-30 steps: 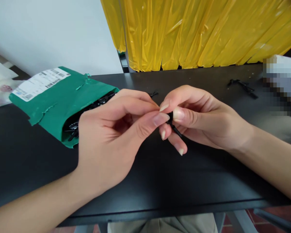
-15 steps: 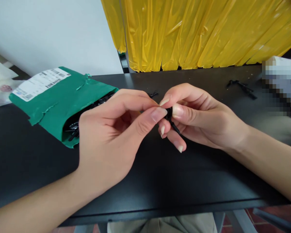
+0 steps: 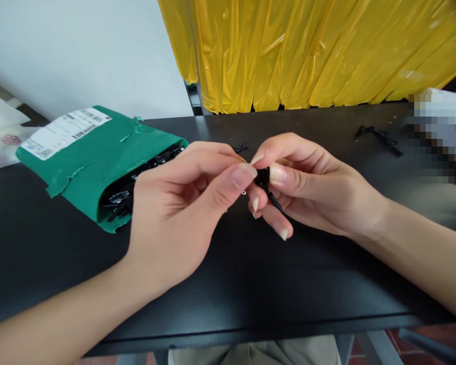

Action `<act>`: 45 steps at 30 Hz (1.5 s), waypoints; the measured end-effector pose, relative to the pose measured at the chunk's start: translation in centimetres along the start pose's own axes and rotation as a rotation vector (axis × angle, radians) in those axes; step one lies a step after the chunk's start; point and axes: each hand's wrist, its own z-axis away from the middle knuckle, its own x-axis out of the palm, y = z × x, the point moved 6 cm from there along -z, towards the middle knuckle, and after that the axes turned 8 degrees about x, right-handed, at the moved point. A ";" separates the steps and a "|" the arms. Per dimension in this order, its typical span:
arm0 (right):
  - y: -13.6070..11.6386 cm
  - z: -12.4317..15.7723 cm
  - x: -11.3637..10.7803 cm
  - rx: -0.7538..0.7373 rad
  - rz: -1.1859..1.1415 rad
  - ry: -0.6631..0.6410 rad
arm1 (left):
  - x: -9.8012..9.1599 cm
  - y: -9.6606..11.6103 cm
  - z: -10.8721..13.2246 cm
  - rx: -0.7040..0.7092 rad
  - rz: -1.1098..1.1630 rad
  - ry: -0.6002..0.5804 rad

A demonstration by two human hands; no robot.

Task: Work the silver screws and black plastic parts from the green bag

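Note:
My right hand (image 3: 311,187) pinches a small black clip (image 3: 265,178) between thumb and forefinger, above the black table (image 3: 251,284). A thin black prong of the clip sticks out below the fingers. My left hand (image 3: 175,213) meets it from the left, thumb and forefinger pinched together at the clip's left end. What the left fingertips hold there is hidden. A torn green mailer bag (image 3: 95,162) with a white label lies open behind my left hand, with several black clips (image 3: 125,195) spilling from its mouth.
Another black clip (image 3: 380,136) lies at the far right of the table, and a small one (image 3: 240,148) sits behind my fingers. Yellow plastic sheeting (image 3: 311,50) hangs behind the table. A white bag (image 3: 0,132) lies far left. A blurred object (image 3: 441,126) is at the right edge.
My left hand has shifted slightly right and its thumb has drawn back a little from the clip. The right hand stays pinched on the clip, almost still.

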 end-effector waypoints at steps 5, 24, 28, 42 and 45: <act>0.0 0.1 0.0 0.000 -0.011 0.002 | -0.5 0.6 0.3 0.057 -0.124 0.084; 0.1 0.0 -0.2 -0.049 -0.019 -0.031 | -0.3 -0.2 0.3 -0.069 0.087 0.057; 0.2 -0.2 -0.4 -0.055 -0.038 -0.024 | 0.3 -0.7 0.2 -0.146 0.190 0.013; 0.3 -0.4 -0.4 -0.102 -0.026 -0.055 | -0.1 -0.5 0.2 -0.095 0.135 0.062; 0.2 -0.3 -0.3 -0.100 -0.037 -0.060 | 0.4 -0.8 -0.1 -0.087 0.191 0.017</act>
